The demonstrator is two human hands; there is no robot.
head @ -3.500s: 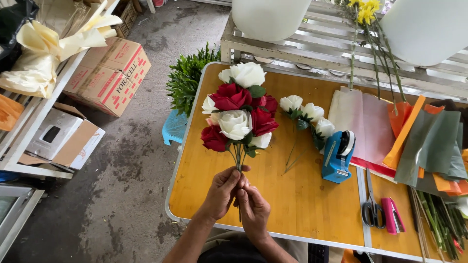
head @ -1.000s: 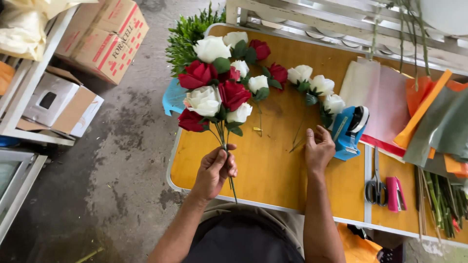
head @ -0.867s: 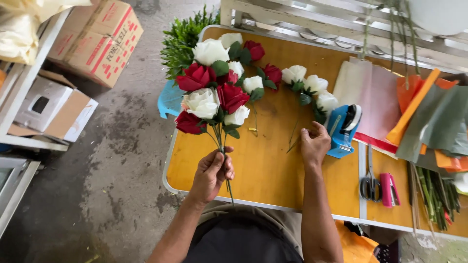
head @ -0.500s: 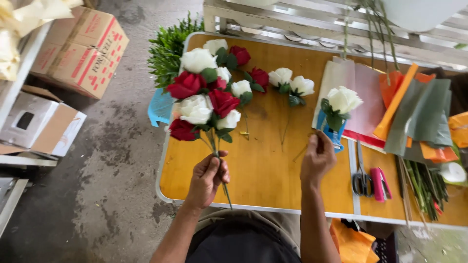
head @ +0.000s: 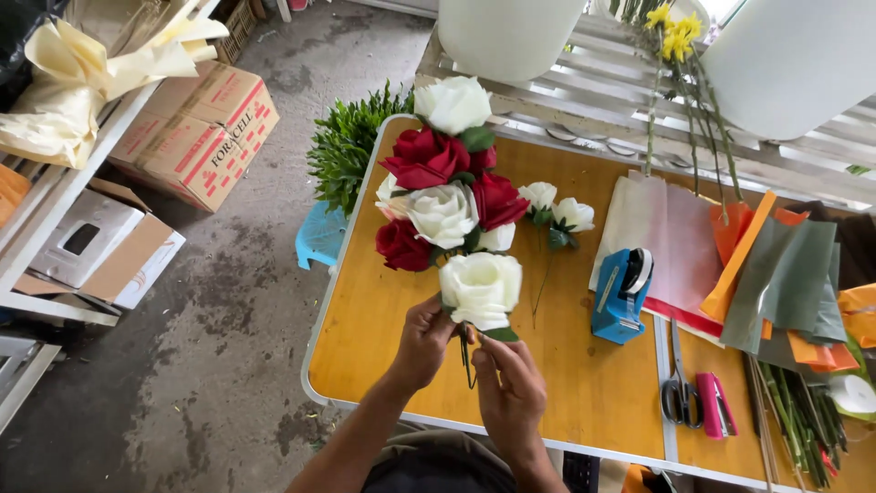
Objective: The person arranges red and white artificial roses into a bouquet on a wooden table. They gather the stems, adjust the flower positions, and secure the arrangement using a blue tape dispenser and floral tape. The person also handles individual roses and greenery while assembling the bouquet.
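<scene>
Both hands shut on stems: left hand (head: pixel 422 340) grips bouquet (head: pixel 444 183), right hand (head: pixel 507 391) pinches white rose (head: pixel 481 288) w/ fingertips.

Soft even daylight, faint shadows, sharp focus, wide-angle edges.

The table (head: pixel 584 402) at the centre of the frame looks like smooth, matt wood with a pale metal rim. The roses (head: pixel 444 196) at upper centre have soft, cloth-like matt petals. The tape dispenser (head: pixel 620 294) right of centre is glossy blue plastic. Matt paper sheets (head: pixel 680 246) lie at right; cardboard boxes (head: pixel 196 132) at upper left look dull; the floor (head: pixel 210 365) is rough concrete
</scene>
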